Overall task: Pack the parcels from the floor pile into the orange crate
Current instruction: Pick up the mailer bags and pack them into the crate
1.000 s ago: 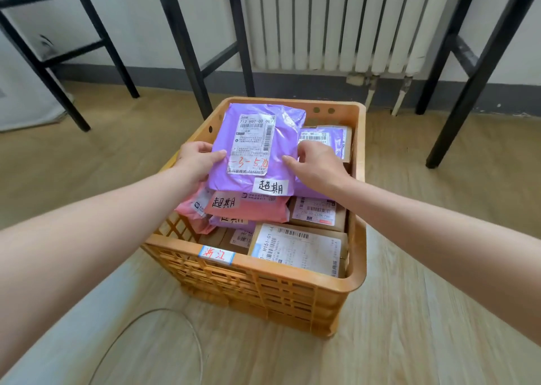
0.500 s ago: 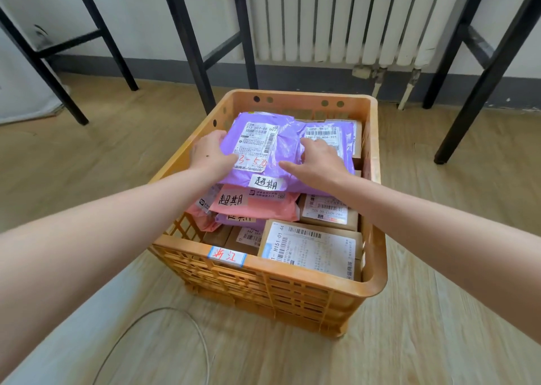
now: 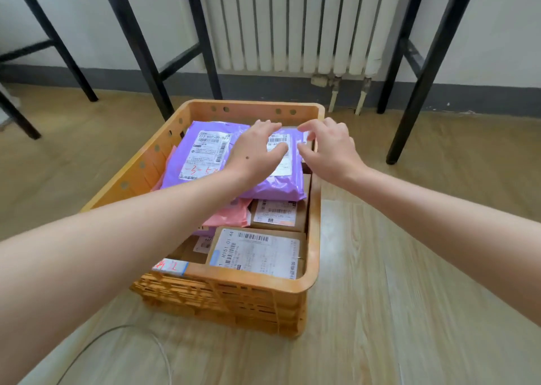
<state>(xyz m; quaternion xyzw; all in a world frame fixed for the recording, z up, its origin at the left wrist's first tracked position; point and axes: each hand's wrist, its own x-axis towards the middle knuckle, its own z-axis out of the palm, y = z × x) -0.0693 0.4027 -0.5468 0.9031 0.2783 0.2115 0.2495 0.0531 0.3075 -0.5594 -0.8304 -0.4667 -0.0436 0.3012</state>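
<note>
Orange crate (image 3: 234,305) stands on the wood floor (image 3: 409,267), close to the wall. One crate only. A white tag (image 3: 169,266) with red writing sits on its near rim.

Parcels inside, counted from the top:
- Two purple parcels lie uppermost at the far end. The left purple parcel (image 3: 202,156) tilts against the crate's left wall with its label up. The right purple parcel (image 3: 281,188) overlaps it.
- One pink parcel (image 3: 231,214) is partly under the purple ones.
- A purple sliver (image 3: 203,231) shows below the pink (we cannot tell whether it is a third purple parcel).
- There are three brown boxes. The near box (image 3: 257,253) lies against the near wall under a large label, the middle box (image 3: 275,213) is just behind it, and the small box (image 3: 187,250) is to its left.

Hands, two:
- Left hand (image 3: 257,153) lies on the right purple parcel, fingers fairly straight and spread, gripping nothing.
- Right hand (image 3: 328,147) is at the same parcel's far right edge, by the crate's right rim. Its fingers are loosely curved, the thumb is apart from the forefinger, and it holds nothing. We cannot tell whether it touches the parcel.

Surroundings: one white radiator (image 3: 292,21) on the wall behind the crate, and one thin cable (image 3: 158,343) curving over the floor at lower left.
</note>
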